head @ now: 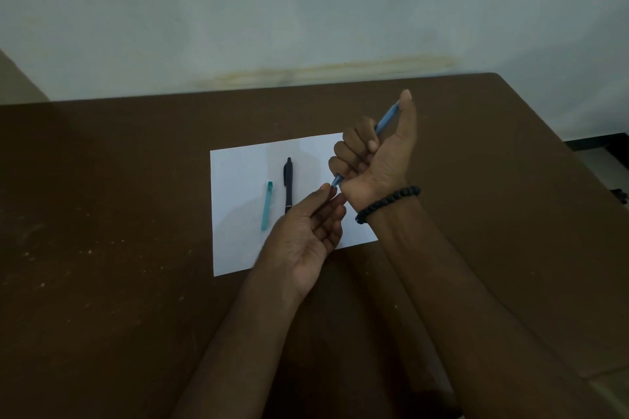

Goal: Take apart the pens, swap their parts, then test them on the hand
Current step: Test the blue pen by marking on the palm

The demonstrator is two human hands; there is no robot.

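**Inspector:** The right hand (377,153) is raised above the sheet of paper (245,180), fingers curled round a blue pen (386,119), thumb up beside its upper end. The pen slants from that thumb down to a tip showing below the fist. The left hand (306,235) lies palm-up just under it, fingertips gathered and pinching at that lower tip.

**Clerk:** Risks from here?

**Inspector:** Three, in my judgement. First, if the tip section comes free suddenly, any small inner part could drop onto the brown table (102,248), where the poor light would make it hard to find. Second, the left pinch is only at the very end of the pen; a slip there would mark the fingers or lose the piece. Third, parts already laid down could roll off the paper if an arm brushes them.

**Clerk:** Which parts?

**Inspector:** A black pen (288,185) lies on the paper, pointing roughly away from the person, and looks whole. A teal piece (267,206) lies just to its left, apart from it; whether it is a cap or a barrel section I cannot tell.

**Clerk:** Condition of the held pen?

**Inspector:** Light blue, slim, mostly hidden by the fist. A beaded bracelet (388,202) sits on the right wrist, clear of the work.
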